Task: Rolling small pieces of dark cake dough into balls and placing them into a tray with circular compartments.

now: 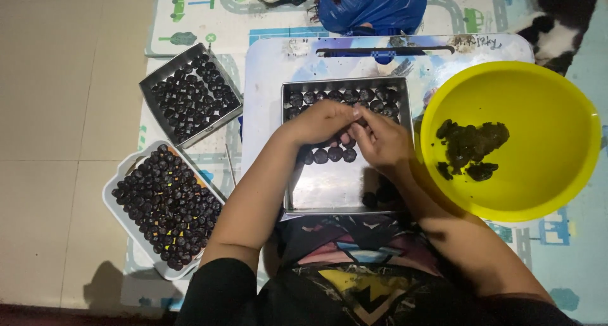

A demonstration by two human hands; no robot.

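Observation:
A square metal tray sits in front of me on a white board, its far half lined with rows of small dark balls. My left hand and my right hand meet above the tray's middle, fingertips pressed together around something small that the fingers hide. To the right stands a yellow bowl holding a lump of dark paste.
A second metal tray full of dark balls lies at the far left, and a white tray heaped with them sits nearer. A blue plastic bag lies beyond the board. A black and white animal rests at top right. Tiled floor lies left.

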